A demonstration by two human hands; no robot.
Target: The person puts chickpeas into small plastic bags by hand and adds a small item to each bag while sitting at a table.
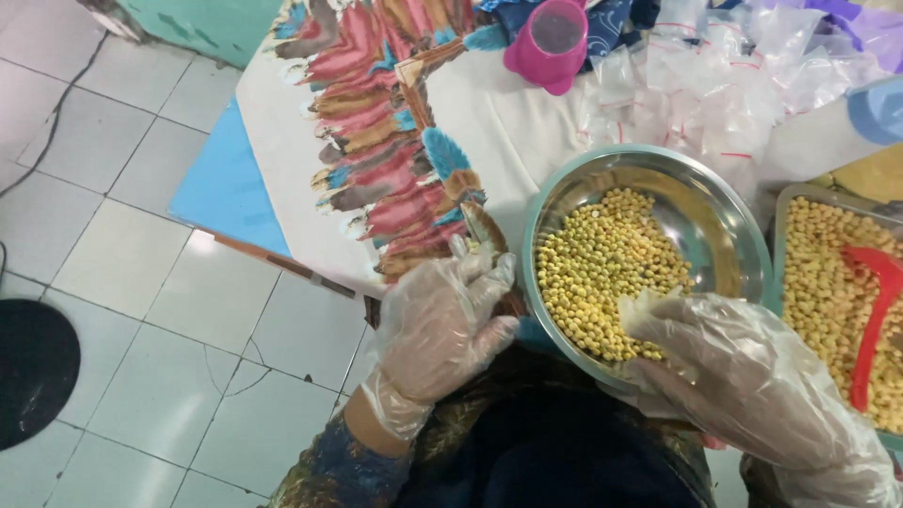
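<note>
Two crinkly-gloved hands: left hand (442,325) grips the steel bowl (724,221) rim, right hand (743,381) spread over round yellow beans (597,268).

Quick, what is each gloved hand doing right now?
Left hand: closed on the rim of the metal bowl, steadying it.
Right hand: fingers reach into the yellow beans; whether it grips any cannot be told.

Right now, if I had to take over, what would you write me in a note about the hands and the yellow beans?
Left hand, in a clear plastic glove, grips the rim of the round steel bowl, which is tilted.
Right hand, gloved too, reaches into the small yellow beans at the bowl's low side.
More beans fill the metal tray with a red scoop.
Clear plastic bags lie unfilled behind.
</note>
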